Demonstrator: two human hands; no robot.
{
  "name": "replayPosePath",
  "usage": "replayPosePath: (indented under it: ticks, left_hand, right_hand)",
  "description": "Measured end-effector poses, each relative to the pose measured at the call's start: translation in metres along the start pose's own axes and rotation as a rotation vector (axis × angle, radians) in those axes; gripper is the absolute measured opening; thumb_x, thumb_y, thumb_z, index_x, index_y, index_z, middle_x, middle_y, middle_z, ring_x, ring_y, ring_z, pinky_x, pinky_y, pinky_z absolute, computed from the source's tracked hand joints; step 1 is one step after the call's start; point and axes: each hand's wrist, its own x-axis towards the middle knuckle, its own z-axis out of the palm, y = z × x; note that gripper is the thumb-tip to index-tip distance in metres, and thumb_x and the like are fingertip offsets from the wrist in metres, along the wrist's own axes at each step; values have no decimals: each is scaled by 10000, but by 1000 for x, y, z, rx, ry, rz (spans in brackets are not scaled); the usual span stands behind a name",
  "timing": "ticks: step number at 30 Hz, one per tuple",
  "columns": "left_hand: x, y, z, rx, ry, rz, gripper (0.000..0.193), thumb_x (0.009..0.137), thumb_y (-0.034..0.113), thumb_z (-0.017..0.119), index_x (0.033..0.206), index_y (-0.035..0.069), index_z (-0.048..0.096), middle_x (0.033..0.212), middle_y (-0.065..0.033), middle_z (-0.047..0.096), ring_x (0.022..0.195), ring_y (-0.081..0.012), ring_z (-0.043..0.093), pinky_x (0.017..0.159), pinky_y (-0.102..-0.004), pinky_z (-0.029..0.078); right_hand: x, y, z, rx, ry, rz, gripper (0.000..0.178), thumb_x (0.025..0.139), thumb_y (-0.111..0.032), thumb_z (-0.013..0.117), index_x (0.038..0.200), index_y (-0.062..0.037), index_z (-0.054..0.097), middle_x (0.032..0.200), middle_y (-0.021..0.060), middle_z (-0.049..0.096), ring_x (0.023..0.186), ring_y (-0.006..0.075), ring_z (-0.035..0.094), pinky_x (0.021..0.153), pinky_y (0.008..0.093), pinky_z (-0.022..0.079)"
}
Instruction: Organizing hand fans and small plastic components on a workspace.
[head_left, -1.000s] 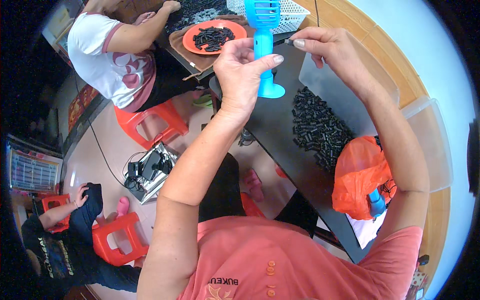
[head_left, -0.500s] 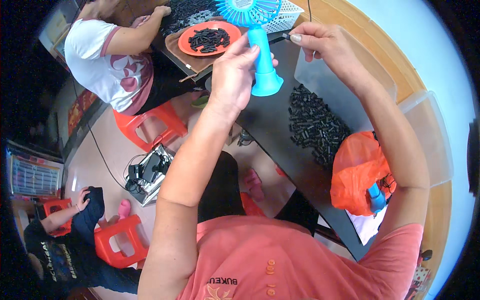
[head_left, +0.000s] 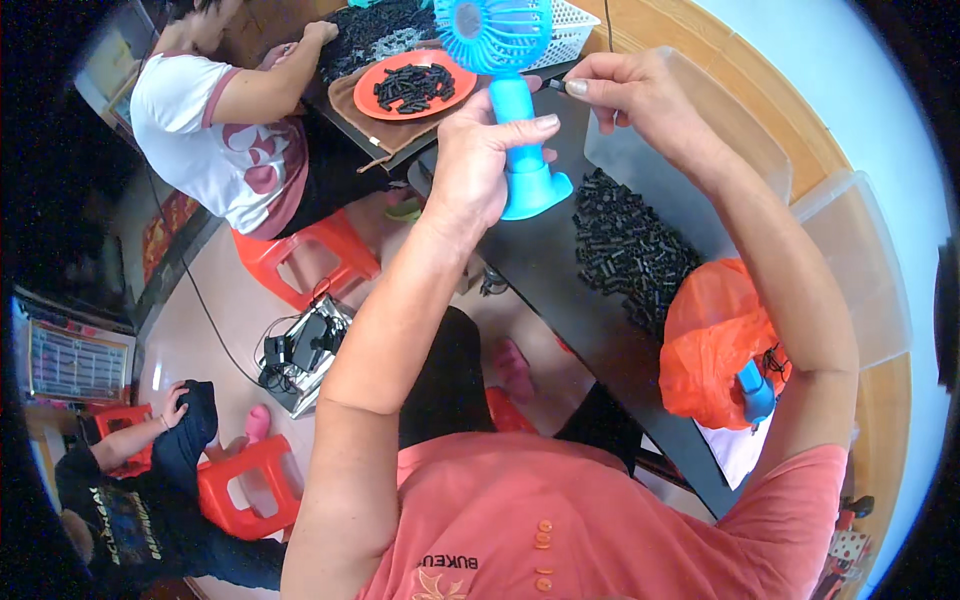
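Note:
My left hand [head_left: 478, 165] is wrapped around the handle of a light blue handheld fan [head_left: 520, 140], with the thumb across its front. The fan's round caged head points up and its flared base hangs below my fingers. Beside the handle, my right hand [head_left: 625, 95] pinches a small black piece with a shiny, plug-like end [head_left: 557, 85] between thumb and fingers. That piece is close to the fan's handle; whether they touch I cannot tell. On the dark table [head_left: 545, 265] below lies a heap of small black pieces [head_left: 630, 245].
An orange-red plate [head_left: 372, 98] of black pieces sits on a brown cloth at the far left. An orange plastic bag [head_left: 705, 345] with a blue object stands near my right arm. Behind are a white basket [head_left: 570, 35] and clear bins. Two people sit at left on red stools [head_left: 310, 262].
The fan has tilted and shifted slightly down and left in my left hand, and my thumb now lies across the handle. My right hand has moved left, bringing the small piece nearer the fan.

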Motion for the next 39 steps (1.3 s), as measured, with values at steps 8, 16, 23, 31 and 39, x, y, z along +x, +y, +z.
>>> replayPosePath:
  ticks: [8, 16, 23, 31, 39]
  left_hand:
    - [3, 1, 2, 99, 86, 36, 391, 700, -58, 747, 1067, -31, 614, 814, -68, 636, 706, -161, 620, 655, -306, 529]
    - [11, -6, -7, 75, -11, 16, 407, 778, -54, 667, 1157, -46, 519, 954, -185, 656, 826, -289, 665, 795, -408, 542]
    - [18, -17, -10, -220, -103, -38, 418, 841, -39, 558, 1245, -34, 455, 976, -193, 627, 861, -320, 648, 837, -438, 524]
    - [16, -20, -14, -325, -89, -44, 452, 836, -10, 574, 1265, -43, 436, 991, -167, 592, 846, -301, 629, 798, -455, 523]
    - [16, -16, -10, -179, -48, 32, 578, 697, -114, 614, 1244, -33, 448, 941, -129, 583, 812, -249, 619, 761, -423, 524]
  right_hand:
    - [-2, 0, -3, -37, -10, -13, 215, 881, -236, 614, 880, -33, 685, 551, 17, 502, 497, 106, 502, 485, 280, 417]
    - [-4, 2, -7, -15, -19, -18, 212, 874, -227, 612, 897, -29, 683, 550, 18, 504, 492, 103, 499, 483, 281, 408]
    - [3, 14, -7, -72, 9, -50, 206, 866, -248, 619, 892, -58, 692, 560, 13, 510, 504, 91, 510, 484, 272, 405]
    - [7, 16, 4, -304, 91, -113, 261, 848, -330, 620, 923, -93, 698, 709, 124, 639, 659, 275, 630, 640, 403, 482]
    - [1, 2, 8, -477, 83, -157, 265, 848, -352, 586, 858, -108, 691, 710, 154, 634, 716, 346, 633, 663, 450, 491]
